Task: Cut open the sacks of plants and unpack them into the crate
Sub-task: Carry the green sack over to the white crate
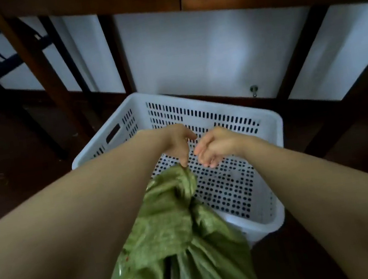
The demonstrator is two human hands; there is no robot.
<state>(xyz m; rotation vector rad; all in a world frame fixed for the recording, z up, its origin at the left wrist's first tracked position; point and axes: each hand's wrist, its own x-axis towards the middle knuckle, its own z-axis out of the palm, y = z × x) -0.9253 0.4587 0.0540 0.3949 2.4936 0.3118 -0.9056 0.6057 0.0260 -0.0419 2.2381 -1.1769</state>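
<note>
Left grip (176, 143): fingers pointing down, tips pinching bunched top edge of green sack (172, 224).
Right grip (215, 146): fingers loose and slightly spread, holding nothing; just right of left grip, clear of sack.
Both grips above crate interior.
Sack: woven, crumpled; lower part near, between the two forearms; upper part lying over near-left rim of white perforated crate (268, 223).
Crate: on dark floor (1, 154), below dark wooden table (86, 5).
White wall (189, 55) at far side.
</note>
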